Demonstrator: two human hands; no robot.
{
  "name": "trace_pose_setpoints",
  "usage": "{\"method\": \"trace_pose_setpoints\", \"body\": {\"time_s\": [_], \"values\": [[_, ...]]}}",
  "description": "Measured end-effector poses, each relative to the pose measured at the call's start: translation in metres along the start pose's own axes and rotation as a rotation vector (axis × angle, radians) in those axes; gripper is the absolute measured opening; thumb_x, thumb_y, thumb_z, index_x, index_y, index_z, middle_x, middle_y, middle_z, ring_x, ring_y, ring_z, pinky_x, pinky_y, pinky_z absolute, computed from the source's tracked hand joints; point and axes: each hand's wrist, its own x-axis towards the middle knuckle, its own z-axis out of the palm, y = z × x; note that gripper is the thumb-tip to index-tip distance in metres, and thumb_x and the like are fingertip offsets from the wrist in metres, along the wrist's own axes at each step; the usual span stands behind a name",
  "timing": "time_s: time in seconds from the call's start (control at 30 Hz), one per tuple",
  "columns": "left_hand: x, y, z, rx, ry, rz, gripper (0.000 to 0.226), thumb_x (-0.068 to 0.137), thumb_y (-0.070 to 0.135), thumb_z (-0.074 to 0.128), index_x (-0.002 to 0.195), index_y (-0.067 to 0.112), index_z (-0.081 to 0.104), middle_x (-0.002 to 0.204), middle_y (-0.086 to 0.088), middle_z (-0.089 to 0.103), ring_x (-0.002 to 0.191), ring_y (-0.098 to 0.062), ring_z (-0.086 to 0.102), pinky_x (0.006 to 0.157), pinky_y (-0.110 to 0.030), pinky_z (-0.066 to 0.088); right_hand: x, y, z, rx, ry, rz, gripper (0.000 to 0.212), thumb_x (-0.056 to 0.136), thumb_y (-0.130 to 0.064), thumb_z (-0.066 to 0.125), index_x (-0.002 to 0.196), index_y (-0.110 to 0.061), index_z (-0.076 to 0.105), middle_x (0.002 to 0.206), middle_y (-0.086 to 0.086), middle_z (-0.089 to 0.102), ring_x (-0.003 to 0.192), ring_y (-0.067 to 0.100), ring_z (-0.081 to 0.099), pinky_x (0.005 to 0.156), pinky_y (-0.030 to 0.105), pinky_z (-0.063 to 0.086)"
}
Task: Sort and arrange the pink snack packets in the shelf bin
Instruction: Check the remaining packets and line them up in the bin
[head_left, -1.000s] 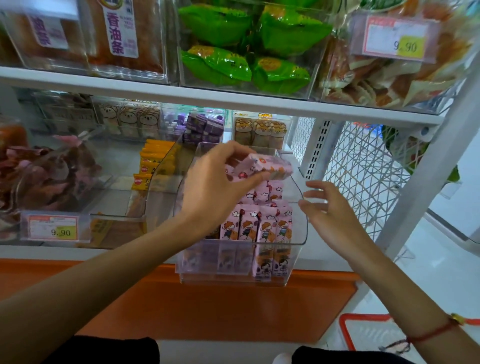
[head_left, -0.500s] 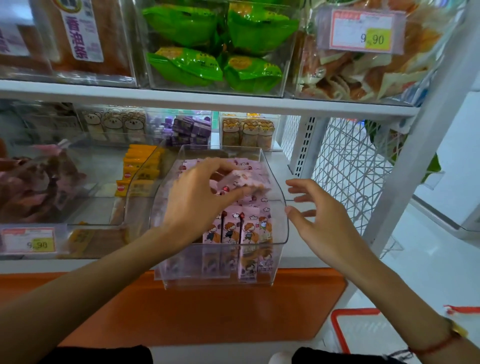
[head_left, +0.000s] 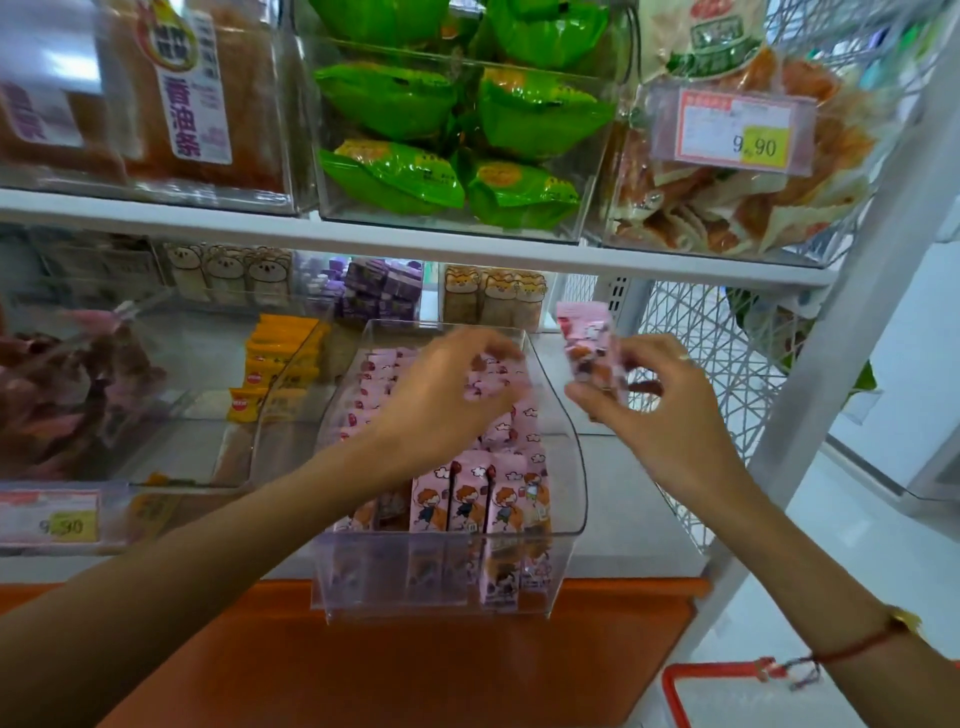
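- Both hands are raised over the clear shelf bin (head_left: 574, 467), which is pulled forward so its front overhangs the shelf edge above an orange panel (head_left: 363, 660).
- Left hand (head_left: 441, 400) is reached into the bin from the left, fingers curled down onto the rear pink snack packets (head_left: 488, 379); motion blur there, so whether a packet is actually pinched cannot be told.
- Right hand (head_left: 670, 410) is held just outside the bin's right wall, thumb and fingertips closed around one pink packet (head_left: 589, 348), which is held upright and tilted slightly, its top above the bin rim.
- Front packets (head_left: 478, 499) are stood upright in a row against the bin's front wall, cartoon print facing the camera; rear packets lie flatter and stacked.
- Bin's front wall is low and curved, side walls higher; the top is open.
- Left of the bin, another clear bin with yellow-orange packets (head_left: 275, 358) is just beside it, walls nearly touching.
- Right of the bin, bare shelf (head_left: 623, 519) is seen, then a white wire mesh side panel (head_left: 701, 338) and a slanted white frame post (head_left: 831, 364).
- Overhead, the upper shelf board (head_left: 415, 241) carries a bin of green packets (head_left: 457, 150), well above the hands.
- A red bracelet (head_left: 852, 649) is worn on the right wrist.
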Motion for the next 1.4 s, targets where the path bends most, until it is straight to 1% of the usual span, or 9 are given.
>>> {"method": "trace_pose_setpoints", "body": {"time_s": [0.13, 0.3, 0.53, 0.67, 0.8, 0.9, 1.07, 1.27, 1.4], "values": [[0.018, -0.02, 0.029, 0.495, -0.261, 0.005, 0.028, 0.097, 0.03, 0.045, 0.119, 0.028, 0.062, 0.127, 0.0, 0.053, 0.123, -0.017, 0.038, 0.1, -0.035, 0.037, -0.014, 0.015, -0.005, 0.174, 0.086, 0.149, 0.021, 0.074, -0.034, 0.076, 0.09, -0.027, 0.064, 0.093, -0.003, 0.067, 0.086, 0.012, 0.063, 0.067, 0.015, 0.051], [0.022, -0.025, 0.042, 0.686, -0.388, 0.03, 0.042, 0.098, 0.042, 0.034, 0.129, 0.027, 0.057, 0.127, -0.001, 0.046, 0.12, -0.019, 0.033, 0.097, -0.038, 0.031, -0.017, 0.021, -0.01, 0.406, 0.194, 0.278, 0.05, 0.066, -0.042, 0.077, 0.108, -0.028, 0.051, 0.1, -0.007, 0.067, 0.09, 0.003, 0.067, 0.076, 0.019, 0.052], [0.003, -0.017, 0.032, 0.457, -0.278, 0.112, 0.032, 0.097, 0.04, 0.04, 0.116, 0.03, 0.064, 0.128, 0.007, 0.05, 0.121, -0.011, 0.031, 0.097, -0.033, 0.028, -0.004, 0.013, -0.003, 0.5, 0.156, 0.234, 0.049, 0.066, -0.03, 0.081, 0.105, -0.021, 0.053, 0.105, -0.002, 0.066, 0.091, 0.003, 0.067, 0.069, 0.01, 0.049], [-0.015, -0.016, 0.028, 0.424, -0.286, 0.138, 0.033, 0.097, 0.034, 0.041, 0.125, 0.033, 0.057, 0.126, 0.012, 0.057, 0.111, -0.006, 0.041, 0.094, -0.029, 0.034, 0.011, 0.001, 0.011, 0.446, 0.093, 0.145, 0.063, 0.074, -0.018, 0.079, 0.12, -0.03, 0.037, 0.101, -0.006, 0.061, 0.087, 0.007, 0.067, 0.073, 0.018, 0.054], [-0.024, -0.019, 0.027, 0.38, -0.272, 0.139, 0.035, 0.097, 0.032, 0.041, 0.129, 0.033, 0.054, 0.121, 0.012, 0.058, 0.102, -0.003, 0.039, 0.082, -0.024, 0.028, 0.021, -0.005, 0.028, 0.098, -0.001, -0.033, 0.068, 0.076, -0.019, 0.079, 0.121, -0.038, 0.032, 0.098, -0.02, 0.055, 0.087, 0.008, 0.065, 0.077, 0.033, 0.057], [-0.026, -0.02, 0.027, 0.331, -0.25, 0.156, 0.037, 0.096, 0.031, 0.036, 0.126, 0.032, 0.057, 0.119, 0.011, 0.06, 0.097, -0.001, 0.037, 0.077, -0.022, 0.026, 0.027, 0.0, 0.037, -0.118, -0.072, -0.058, 0.062, 0.071, -0.024, 0.082, 0.118, -0.028, 0.041, 0.102, -0.008, 0.062, 0.088, 0.013, 0.064, 0.075, 0.034, 0.056], [-0.026, -0.022, 0.027, 0.291, -0.251, 0.153, 0.034, 0.096, 0.024, 0.042, 0.125, 0.031, 0.058, 0.113, 0.013, 0.062, 0.098, -0.006, 0.043, 0.074, -0.014, 0.028, 0.041, 0.006, 0.039, -0.523, -0.313, 0.013, 0.061, 0.072, -0.039, 0.079, 0.123, -0.019, 0.052, 0.133, 0.006, 0.047, 0.123, 0.023, 0.041, 0.091, 0.032, 0.039], [-0.016, -0.021, 0.024, 0.153, -0.263, 0.022, 0.027, 0.098, 0.022, 0.046, 0.122, 0.027, 0.06, 0.096, 0.006, 0.068, 0.083, -0.019, 0.065, 0.068, -0.027, 0.053, 0.003, -0.002, 0.015, -0.374, -0.312, 0.134, 0.044, 0.09, -0.037, 0.06, 0.129, -0.025, 0.046, 0.126, -0.003, 0.053, 0.088, 0.009, 0.06, 0.087, 0.037, 0.05], [0.006, -0.022, 0.027, 0.195, -0.319, -0.085, 0.033, 0.097, 0.023, 0.049, 0.13, 0.025, 0.054, 0.11, 0.005, 0.067, 0.093, -0.011, 0.064, 0.083, -0.033, 0.054, -0.044, 0.001, 0.014, -0.261, -0.26, 0.145, 0.037, 0.093, -0.039, 0.052, 0.128, -0.029, 0.045, 0.111, -0.014, 0.057, 0.075, -0.005, 0.059, 0.063, 0.016, 0.045]]}}
